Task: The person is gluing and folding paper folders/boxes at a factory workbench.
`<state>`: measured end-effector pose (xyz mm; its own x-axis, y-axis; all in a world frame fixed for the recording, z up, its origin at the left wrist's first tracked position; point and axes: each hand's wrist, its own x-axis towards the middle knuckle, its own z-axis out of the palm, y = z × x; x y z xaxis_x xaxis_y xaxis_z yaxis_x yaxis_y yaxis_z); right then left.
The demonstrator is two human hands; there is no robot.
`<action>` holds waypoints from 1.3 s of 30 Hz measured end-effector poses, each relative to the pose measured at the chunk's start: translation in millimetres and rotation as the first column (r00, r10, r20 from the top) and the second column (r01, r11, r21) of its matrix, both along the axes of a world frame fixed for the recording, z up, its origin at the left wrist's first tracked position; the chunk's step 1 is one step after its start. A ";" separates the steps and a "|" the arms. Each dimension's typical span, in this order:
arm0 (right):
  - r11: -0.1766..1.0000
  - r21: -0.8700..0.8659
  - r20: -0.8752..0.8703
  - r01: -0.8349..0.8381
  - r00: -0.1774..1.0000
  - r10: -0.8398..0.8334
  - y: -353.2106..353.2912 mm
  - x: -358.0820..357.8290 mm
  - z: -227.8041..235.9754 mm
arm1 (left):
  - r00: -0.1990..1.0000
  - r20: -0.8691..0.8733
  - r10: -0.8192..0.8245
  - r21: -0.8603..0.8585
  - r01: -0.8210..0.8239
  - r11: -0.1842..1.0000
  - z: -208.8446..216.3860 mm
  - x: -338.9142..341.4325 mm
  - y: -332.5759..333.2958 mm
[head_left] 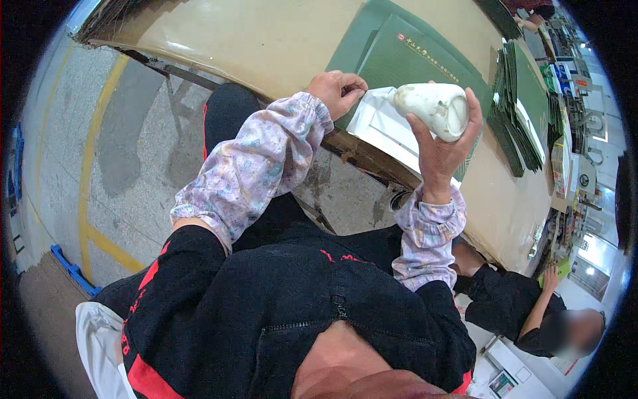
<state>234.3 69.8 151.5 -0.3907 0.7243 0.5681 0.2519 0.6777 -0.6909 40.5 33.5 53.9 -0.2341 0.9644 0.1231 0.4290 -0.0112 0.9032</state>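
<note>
A white plastic squeeze bottle (432, 106) lies tilted in my right hand (446, 149). My fingers and thumb wrap round its base end, and its narrower end points left over a white paper flap (382, 123). The bottle's surface is scuffed and stained. My left hand (334, 92) has thumb and fingertips pinched together at the left end of the flap; what sits between them is too small to make out. Beneath and behind the flap lies a green folder (425, 56) with gold printing, partly covered by my right hand and the bottle. Another green sheet (359, 36) shows under it.
A stack of green folders (512, 110) stands to the right on the tan tabletop (266, 40). The table's worn front edge (359, 149) runs before my knees. At the lower right a co-worker in black (508, 299) sits close to the table. Yellow lines (90, 166) mark the floor.
</note>
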 end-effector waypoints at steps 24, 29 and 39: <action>0.920 -0.390 -0.610 0.030 0.740 -0.283 20.2 85.6 0.2 | 0.999 0.045 0.009 0.109 -0.014 0.994 -20.5 -3.4 2.5; 0.937 -0.347 -0.696 0.047 0.657 -0.291 11.0 141.5 -61.4 | 0.997 0.072 -0.025 0.094 0.018 0.995 -86.8 -14.9 16.8; 0.886 -0.298 -0.508 0.355 0.727 -0.463 -2.7 164.2 -80.4 | 0.959 0.285 -0.004 0.076 -0.018 0.997 -125.9 -4.4 30.1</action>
